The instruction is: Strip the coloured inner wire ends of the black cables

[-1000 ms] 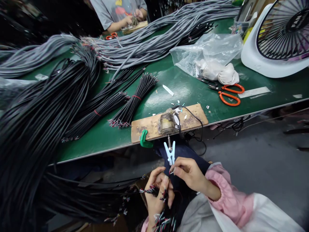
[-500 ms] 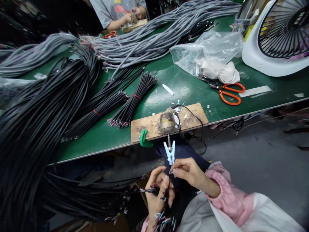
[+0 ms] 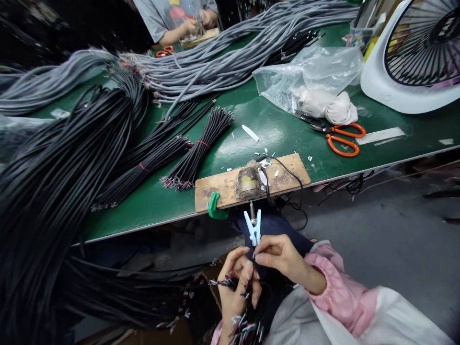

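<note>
My left hand (image 3: 235, 282) is curled around several black cables (image 3: 230, 281) whose stripped ends show red, white and black wires. Close beside it, my right hand (image 3: 278, 256) pinches the tip of a small wire end between thumb and forefinger. Just above the right fingertips is a light blue clothespin (image 3: 253, 227), clipped on a metal rod that sticks out from the table edge. That rod comes from a lumpy, stained block (image 3: 248, 182) on a wooden board (image 3: 215, 189). More multicoloured wire ends (image 3: 246, 331) hang below my left wrist.
A green clamp (image 3: 216, 207) grips the board at the table edge. Black cable bundles (image 3: 201, 148) and grey cables (image 3: 201, 72) cover the left and back. Orange-handled scissors (image 3: 343, 139), a plastic bag (image 3: 309, 72) and a fan (image 3: 377, 91) lie right. Across the table, a person's hands (image 3: 197, 24) work.
My right fingers have shifted very slightly at the wire end and cover more of it. My left hand keeps its hold on the cables, almost unmoved.
</note>
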Motion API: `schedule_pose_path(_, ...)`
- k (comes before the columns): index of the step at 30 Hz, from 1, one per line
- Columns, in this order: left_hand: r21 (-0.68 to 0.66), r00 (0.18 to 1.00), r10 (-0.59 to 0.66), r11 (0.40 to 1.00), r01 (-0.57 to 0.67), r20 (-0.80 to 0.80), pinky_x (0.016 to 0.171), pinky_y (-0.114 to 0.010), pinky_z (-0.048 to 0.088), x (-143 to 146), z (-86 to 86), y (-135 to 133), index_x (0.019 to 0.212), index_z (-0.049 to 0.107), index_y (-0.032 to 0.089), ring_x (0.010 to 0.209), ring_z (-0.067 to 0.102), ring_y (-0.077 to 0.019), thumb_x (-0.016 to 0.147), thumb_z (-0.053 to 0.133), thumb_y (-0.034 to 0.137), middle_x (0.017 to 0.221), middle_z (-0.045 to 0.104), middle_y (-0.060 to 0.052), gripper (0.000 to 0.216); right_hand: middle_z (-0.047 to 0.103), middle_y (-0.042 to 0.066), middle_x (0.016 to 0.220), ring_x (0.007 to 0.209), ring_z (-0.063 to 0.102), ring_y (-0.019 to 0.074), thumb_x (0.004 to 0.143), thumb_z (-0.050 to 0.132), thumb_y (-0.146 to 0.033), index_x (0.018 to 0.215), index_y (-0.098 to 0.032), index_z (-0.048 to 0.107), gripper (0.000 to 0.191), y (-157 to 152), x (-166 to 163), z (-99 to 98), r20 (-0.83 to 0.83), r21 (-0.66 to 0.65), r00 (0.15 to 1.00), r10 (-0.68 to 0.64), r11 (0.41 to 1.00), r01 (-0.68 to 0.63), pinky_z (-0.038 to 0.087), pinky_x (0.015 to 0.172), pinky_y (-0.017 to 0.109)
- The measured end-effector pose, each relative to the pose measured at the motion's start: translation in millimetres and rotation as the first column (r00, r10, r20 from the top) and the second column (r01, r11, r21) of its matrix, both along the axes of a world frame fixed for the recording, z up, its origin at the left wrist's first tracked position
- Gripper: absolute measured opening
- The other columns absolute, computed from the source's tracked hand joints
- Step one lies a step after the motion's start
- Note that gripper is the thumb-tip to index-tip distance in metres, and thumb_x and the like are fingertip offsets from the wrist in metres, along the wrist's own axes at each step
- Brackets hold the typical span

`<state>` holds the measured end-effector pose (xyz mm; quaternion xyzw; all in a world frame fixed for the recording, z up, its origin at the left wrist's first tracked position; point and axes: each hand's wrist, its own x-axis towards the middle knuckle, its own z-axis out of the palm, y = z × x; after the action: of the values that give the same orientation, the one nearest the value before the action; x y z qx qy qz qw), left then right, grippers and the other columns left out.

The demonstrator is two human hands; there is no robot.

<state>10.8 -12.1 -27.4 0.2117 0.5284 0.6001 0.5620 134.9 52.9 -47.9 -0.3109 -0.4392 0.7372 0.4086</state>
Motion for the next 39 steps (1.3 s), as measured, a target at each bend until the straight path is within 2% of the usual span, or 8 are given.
schedule_pose_path(3,-0.036,1.0,-0.004,0.999,0.003,-0.014,0.028,-0.008,0.032,1.2,0.1,0.9,0.106,0.069,0.025,0.023,0.045,-0.0017,0.084,0.078,0.04,0.06,0.063,0.006,0.028,0.065,0.003,0.067,0.059,0.056,0.0137,0.089,0.071,-0.037,0.078,-0.016,0.075,0.024,-0.8,-0.4,1.9,0.156,0.345,0.958,-0.241,0.922,0.176,0.045,0.056,0.027)
schedule_pose_path(7,-0.096,0.996,-0.042,0.995,0.034,-0.079,0.031,-0.011,0.031,1.5,0.9,4.7,0.092,0.069,0.019,0.025,0.044,-0.0032,0.082,0.078,0.045,0.052,0.057,0.007,0.029,0.067,0.003,0.065,0.06,0.056,0.0163,0.093,0.063,-0.019,0.082,-0.02,0.072,0.014,-1.8,1.5,-1.3,0.224,0.795,0.832,-0.508,0.589,0.145,0.044,0.064,0.034)
schedule_pose_path(9,-0.115,0.99,-0.07,0.992,0.056,-0.126,0.034,-0.013,0.031,0.3,2.3,6.7,0.076,0.066,0.016,0.027,0.042,-0.0042,0.083,0.076,0.047,0.044,0.051,0.008,0.033,0.066,0.003,0.065,0.06,0.055,0.0173,0.092,0.061,-0.017,0.085,-0.022,0.071,0.013,-3.5,2.1,-4.0,0.263,0.872,0.794,-0.548,0.487,0.048,0.042,0.063,0.035)
schedule_pose_path(13,-0.097,0.97,-0.031,0.995,0.007,-0.243,0.038,-0.019,0.035,-4.0,6.4,8.6,0.063,0.063,0.017,0.033,0.045,-0.0088,0.08,0.077,0.048,0.041,0.051,0.005,0.037,0.065,0.003,0.063,0.058,0.052,0.0171,0.089,0.062,-0.015,0.079,-0.022,0.068,0.013,-9.5,-0.9,-1.2,0.256,0.91,0.785,-0.564,0.415,0.001,0.039,0.06,0.034)
schedule_pose_path(19,-0.027,0.985,-0.055,0.998,0.051,-0.164,0.043,-0.019,0.035,-7.2,6.4,4.1,0.069,0.063,0.018,0.035,0.045,-0.0083,0.081,0.077,0.047,0.041,0.05,0.006,0.035,0.067,0.002,0.063,0.055,0.058,0.0145,0.089,0.06,-0.017,0.074,-0.018,0.069,0.017,-8.4,-2.3,15.0,0.253,0.71,0.843,-0.474,0.683,0.171,0.045,0.063,0.032)
schedule_pose_path(26,0.017,0.989,-0.094,0.995,0.096,-0.115,0.044,-0.018,0.036,-5.7,10.1,3.6,0.067,0.064,0.016,0.037,0.049,-0.0055,0.078,0.081,0.044,0.053,0.054,0.006,0.034,0.07,0.008,0.074,0.06,0.059,0.0152,0.085,0.064,-0.019,0.086,-0.014,0.078,0.014,-5.6,1.3,16.6,0.24,0.501,0.93,-0.279,0.856,0.127,0.047,0.056,0.026)
schedule_pose_path(34,-0.043,0.983,-0.001,0.999,-0.007,-0.185,0.04,-0.018,0.042,-0.1,11.2,0.7,0.09,0.071,0.018,0.039,0.054,-0.0082,0.073,0.085,0.042,0.063,0.066,0.003,0.033,0.061,0.002,0.066,0.056,0.052,0.0119,0.08,0.062,-0.011,0.078,-0.013,0.074,0.013,-4.0,0.3,20.3,0.223,0.485,0.935,-0.277,0.863,0.14,0.042,0.054,0.023)
schedule_pose_path(39,0.061,0.954,0.0,0.998,0.019,-0.299,0.04,-0.017,0.043,5.8,10.8,1.8,0.1,0.077,0.019,0.041,0.056,-0.0084,0.081,0.08,0.038,0.063,0.062,0.002,0.027,0.061,0.003,0.068,0.06,0.054,0.0129,0.089,0.062,-0.018,0.081,-0.013,0.073,0.015,-3.1,-1.0,16.8,0.157,0.416,0.967,-0.203,0.901,0.121,0.044,0.056,0.023)
